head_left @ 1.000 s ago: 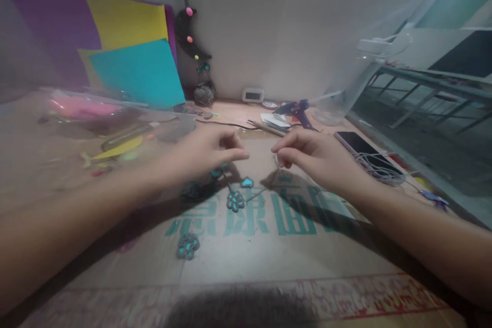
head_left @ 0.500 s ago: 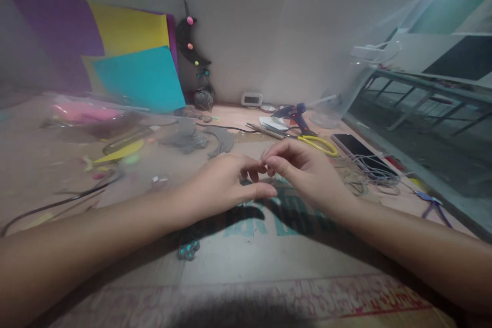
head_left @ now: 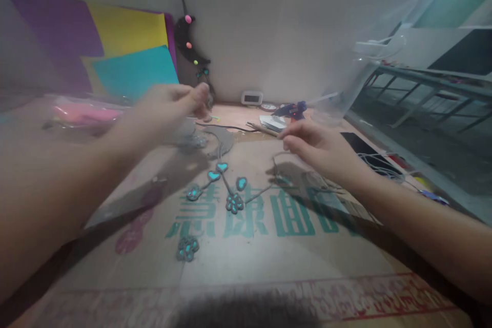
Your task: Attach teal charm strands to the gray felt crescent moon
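Observation:
My left hand [head_left: 172,105] is lifted at left of centre, blurred, its thumb and fingers pinched together; whatever lies between them is too smeared to name. On the right, my right hand [head_left: 317,148] hangs above the board with thumb and fingertips closed, and their contents cannot be made out. Between and below them lie grey paw-shaped charms with turquoise pads [head_left: 234,203] and turquoise hearts with grey edges [head_left: 213,176], strung on grey cord [head_left: 226,182]. Part of the cord curves up close to my right hand. A separate paw piece [head_left: 188,248] lies nearer me.
Printed cardboard [head_left: 292,261] covers the near tabletop. Behind stand a glue gun [head_left: 292,110], a small white clock [head_left: 251,98] and coloured sheets [head_left: 134,69]. A black phone [head_left: 357,146] with tangled cord lies right; a pink bag [head_left: 86,113] lies left.
My hands, close together at the centre before, have parted. The left rose to the left; the right shifted slightly right. The strung charms now show between them.

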Demonstrator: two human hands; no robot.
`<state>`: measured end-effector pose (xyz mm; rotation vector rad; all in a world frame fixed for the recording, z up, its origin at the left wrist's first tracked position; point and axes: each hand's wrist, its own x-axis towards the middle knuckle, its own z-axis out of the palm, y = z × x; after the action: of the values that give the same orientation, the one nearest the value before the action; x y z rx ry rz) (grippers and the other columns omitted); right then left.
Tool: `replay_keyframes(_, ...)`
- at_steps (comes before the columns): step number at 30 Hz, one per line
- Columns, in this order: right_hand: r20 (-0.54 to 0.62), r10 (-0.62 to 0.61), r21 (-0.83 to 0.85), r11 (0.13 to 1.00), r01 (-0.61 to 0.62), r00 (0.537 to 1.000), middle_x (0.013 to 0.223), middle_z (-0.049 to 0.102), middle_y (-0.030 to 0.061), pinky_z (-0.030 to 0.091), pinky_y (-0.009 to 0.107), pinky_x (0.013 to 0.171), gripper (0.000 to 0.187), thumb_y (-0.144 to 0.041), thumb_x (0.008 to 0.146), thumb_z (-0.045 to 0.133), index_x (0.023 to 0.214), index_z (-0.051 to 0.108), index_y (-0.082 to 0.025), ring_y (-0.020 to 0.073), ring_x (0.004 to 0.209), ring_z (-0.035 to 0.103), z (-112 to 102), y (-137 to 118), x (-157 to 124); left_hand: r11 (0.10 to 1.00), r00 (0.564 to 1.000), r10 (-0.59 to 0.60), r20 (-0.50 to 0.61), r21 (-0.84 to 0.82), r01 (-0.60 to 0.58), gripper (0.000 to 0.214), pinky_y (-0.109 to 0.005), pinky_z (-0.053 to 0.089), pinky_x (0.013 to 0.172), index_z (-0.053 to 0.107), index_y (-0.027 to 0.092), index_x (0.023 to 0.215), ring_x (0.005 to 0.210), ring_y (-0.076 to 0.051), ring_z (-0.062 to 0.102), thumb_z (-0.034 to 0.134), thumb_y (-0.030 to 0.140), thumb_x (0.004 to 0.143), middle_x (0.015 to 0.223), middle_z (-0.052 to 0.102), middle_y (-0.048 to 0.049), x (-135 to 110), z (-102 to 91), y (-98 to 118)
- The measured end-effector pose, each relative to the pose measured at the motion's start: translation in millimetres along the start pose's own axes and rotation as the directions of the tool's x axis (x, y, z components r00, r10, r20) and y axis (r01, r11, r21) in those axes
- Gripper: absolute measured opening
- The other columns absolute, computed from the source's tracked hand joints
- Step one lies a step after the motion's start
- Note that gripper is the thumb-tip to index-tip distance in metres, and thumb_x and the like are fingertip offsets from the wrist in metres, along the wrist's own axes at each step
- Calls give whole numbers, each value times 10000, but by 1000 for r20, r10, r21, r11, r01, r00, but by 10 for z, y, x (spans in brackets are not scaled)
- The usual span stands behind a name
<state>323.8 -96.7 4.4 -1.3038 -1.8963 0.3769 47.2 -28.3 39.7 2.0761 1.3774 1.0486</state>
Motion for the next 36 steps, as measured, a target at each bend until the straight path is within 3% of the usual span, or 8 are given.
replay_keyframes(3, 276, -73, -89, 991, 101, 958, 848, 725, 38, 501, 343, 728, 146, -326, 917, 633, 846, 706, -222, 190, 789, 654, 19, -5, -80, 984, 997, 39, 59, 171, -49, 459, -380, 434, 910, 671, 125, 856, 955, -225, 599, 476, 531, 948, 1014, 698, -93, 79, -50, -112)
replay_keyframes(6, 444, -183, -90, 965, 247, 877, 1008, 710, 68, 495, 357, 859, 182, -358, 921, 658, 1011, 714, -209, 210, 955, 649, 132, -45, -189, 910, 934, 282, 221, 248, -333, 464, -391, 438, 977, 598, 125, 1275, 1122, -267, 587, 581, 383, 889, 1311, 617, -140, 57, 85, -191)
replay_keyframes(12, 464, -230, -158, 928, 336, 855, 1016, 655, 98, 493, 372, 849, 146, -288, 940, 627, 1001, 712, -187, 224, 954, 606, 354, 12, -287, 736, 722, 460, 518, 232, -635, 272, -403, 430, 915, 739, 189, 1073, 1023, -271, 643, 550, 330, 936, 1083, 753, -99, -202, 508, -177)
replay_keyframes(17, 458, -224, -246, 898, 365, 860, 873, 681, 82, 465, 362, 762, 172, -167, 934, 576, 842, 720, -182, 215, 826, 602, 311, 80, -209, 675, 638, 497, 588, 200, -710, 208, -375, 392, 869, 755, 211, 1016, 995, -253, 612, 603, 324, 931, 1048, 744, -73, -306, 643, -257)
replay_keyframes(23, 478, -180, -297, 888, 352, 860, 811, 724, 60, 432, 344, 715, 285, -349, 989, 535, 837, 727, -202, 198, 746, 628, 99, 2, -134, 765, 674, 430, 601, 154, -626, 110, -338, 396, 836, 742, 215, 858, 922, -221, 620, 647, 265, 882, 899, 734, -39, -273, 589, -235)
replay_keyframes(29, 248, -130, -280, 939, 200, 960, 818, 718, 26, 438, 316, 672, 120, -298, 894, 660, 810, 615, -224, 186, 740, 641, 6, -105, -146, 971, 790, 182, 585, 18, -237, 148, -257, 438, 600, 676, 225, 862, 690, -171, 665, 641, 368, 862, 774, 739, 10, -254, 541, -189)
replay_keyframes(33, 212, -20, -74, 997, 36, 977, 813, 732, 22, 493, 311, 685, 118, -208, 860, 660, 794, 564, -224, 184, 765, 695, -1, -146, -153, 987, 841, 160, 517, -101, -126, 168, -257, 498, 636, 682, 214, 941, 730, -176, 697, 624, 355, 869, 810, 754, -3, -284, 554, -139)
replay_keyframes(36, 284, 104, 237, 956, -175, 953, 833, 768, 22, 549, 325, 754, 107, -175, 889, 610, 827, 538, -224, 186, 832, 744, 30, -161, -149, 980, 871, 196, 451, -96, -172, 219, -277, 520, 740, 709, 212, 1028, 854, -188, 703, 623, 339, 872, 956, 773, -23, -315, 559, -74)
